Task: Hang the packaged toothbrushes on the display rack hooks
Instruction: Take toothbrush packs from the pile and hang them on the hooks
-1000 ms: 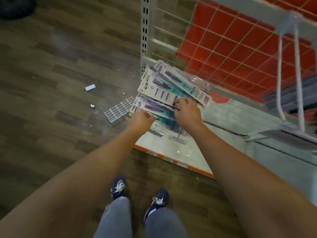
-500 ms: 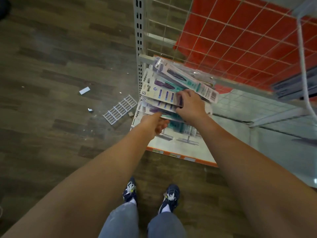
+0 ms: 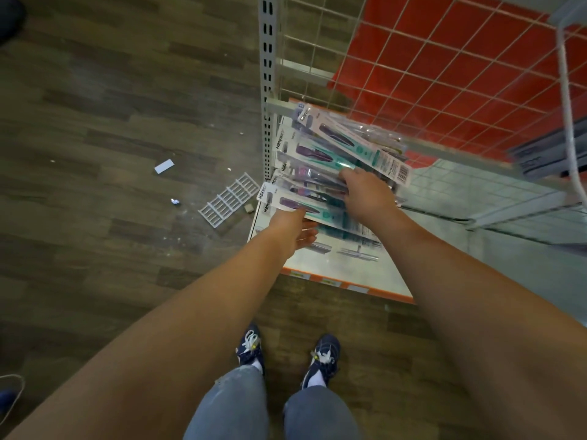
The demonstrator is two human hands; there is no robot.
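- Holding a fanned bundle of packaged toothbrushes (image 3: 330, 160) at about 12 o'clock from the person's body, both hands meet at the low end of the rack.
- The left hand (image 3: 290, 231) sits under the nearest pack, palm turned up and fingers fairly straight, bearing the bundle from below; I cannot tell whether its thumb clamps the card.
- The right hand (image 3: 365, 198) lies on top of the fan with fingers curled over the packs, seemingly pinching or sorting one out; the exact pack is hidden beneath the knuckles.
- Each pack's long axis runs from about 10 o'clock, where the printed header ends lie, toward 4 o'clock, where the barcode ends lie.
- The wire grid panel (image 3: 428, 74) stands at 1 o'clock from the grip, just behind the bundle, and a long white hook (image 3: 568, 100) hangs at 2 o'clock, well apart.
- My judgement: the right hand is nearer that hook, so it would carry a pack while the left keeps the rest.
- Hang holes in the headers are too small to make out, and the hook's tip is cut off.
- A white plastic grille (image 3: 228, 198) lies on the floor at 9 o'clock from the left hand.
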